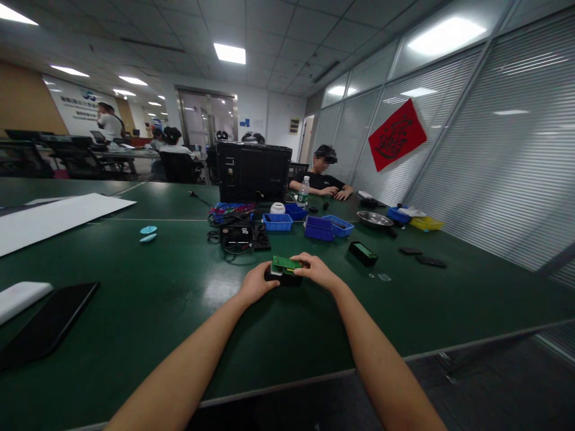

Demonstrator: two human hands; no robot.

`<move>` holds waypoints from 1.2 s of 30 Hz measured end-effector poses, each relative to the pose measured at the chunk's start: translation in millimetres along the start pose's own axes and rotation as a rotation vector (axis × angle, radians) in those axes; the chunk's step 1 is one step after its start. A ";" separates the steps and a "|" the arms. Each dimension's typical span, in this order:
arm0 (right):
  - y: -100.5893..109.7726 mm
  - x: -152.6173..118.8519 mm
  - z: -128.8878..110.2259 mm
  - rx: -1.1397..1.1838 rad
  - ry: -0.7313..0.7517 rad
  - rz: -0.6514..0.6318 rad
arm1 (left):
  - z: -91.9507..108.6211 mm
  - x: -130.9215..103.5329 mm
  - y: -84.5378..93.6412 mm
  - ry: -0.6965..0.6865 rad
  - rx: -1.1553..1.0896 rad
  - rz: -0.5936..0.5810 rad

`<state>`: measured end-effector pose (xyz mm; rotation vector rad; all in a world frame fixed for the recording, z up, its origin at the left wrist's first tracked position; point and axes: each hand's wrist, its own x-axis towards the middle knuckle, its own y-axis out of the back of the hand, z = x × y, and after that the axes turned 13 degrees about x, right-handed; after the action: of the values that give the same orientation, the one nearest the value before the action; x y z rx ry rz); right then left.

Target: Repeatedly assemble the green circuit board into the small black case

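A: Where does the green rectangular circuit board lie, with twelve o'clock straight away from the person?

B: Right between the two hands, above the low black rectangular box. Its long axis runs roughly nine to three, near enough in line with the box. Whether the two touch along their length, I cannot tell.

A: Which hand is nearer to it?

B: The right hand — its fingers are on the board's three o'clock end. The left hand is at the nine o'clock end of the box.

A: And how are the fingers set?

B: The right thumb and forefinger are nearly closed, pinching the board's edge. The left fingers are parted by about the box's breadth, thumb on the near side at six o'clock, the rest curled around the left end. Their tips are hidden, so I cannot tell exactly where they press.

A: What lies about them on the dark green surface?

B: A second black box with a green top is at two o'clock from the right hand, well apart from it. A shallow blue plastic tray is at twelve — beyond both hands.
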<state>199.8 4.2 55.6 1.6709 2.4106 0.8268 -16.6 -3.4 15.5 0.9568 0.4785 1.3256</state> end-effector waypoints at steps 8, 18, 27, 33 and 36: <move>-0.8 0.1 -2.0 -0.074 0.005 0.001 | 0.1 -0.3 -0.5 -0.011 0.024 0.002; -0.5 -1.1 -4.9 -0.036 -0.021 -0.003 | -2.0 -0.4 -0.3 0.000 0.050 -0.003; -5.5 -0.3 -9.6 -0.067 -0.022 0.032 | 0.8 -1.3 2.0 0.006 0.055 -0.013; -2.4 1.2 -1.7 -0.090 0.013 0.014 | 1.5 -1.3 2.0 -0.005 0.052 -0.009; -1.5 2.5 3.5 -0.084 0.014 0.000 | 1.1 -1.3 1.8 -0.019 0.059 0.000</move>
<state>198.9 7.4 52.6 1.6409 2.3498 0.9292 -17.1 -5.1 17.2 1.0177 0.5054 1.3069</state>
